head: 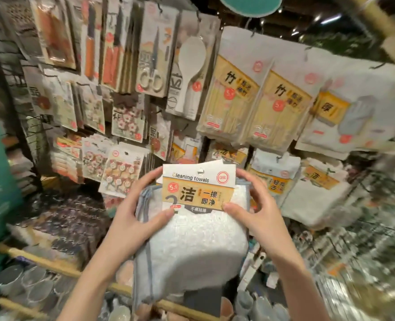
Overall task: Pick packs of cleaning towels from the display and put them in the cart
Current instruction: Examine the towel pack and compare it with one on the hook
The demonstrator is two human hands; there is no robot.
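Observation:
I hold a pack of cleaning towels (192, 239) in front of the display with both hands. It is a stack of white and pale blue cloths under a white and orange card header printed "Cleaning towels". My left hand (136, 214) grips its left edge, thumb on the front. My right hand (254, 205) grips the right edge, thumb on the card. More packs of cleaning towels (273, 179) with the same orange labels hang on hooks just behind and to the right. No cart shows in this view.
The wire display rack (11, 93) carries hanging scissors (151, 66), a white rice paddle (189, 72), bamboo chopstick packs (226, 100) and clip packs (120, 174). Glass cups (27, 283) stand on a low shelf at lower left. Blurred wire racks fill the right side.

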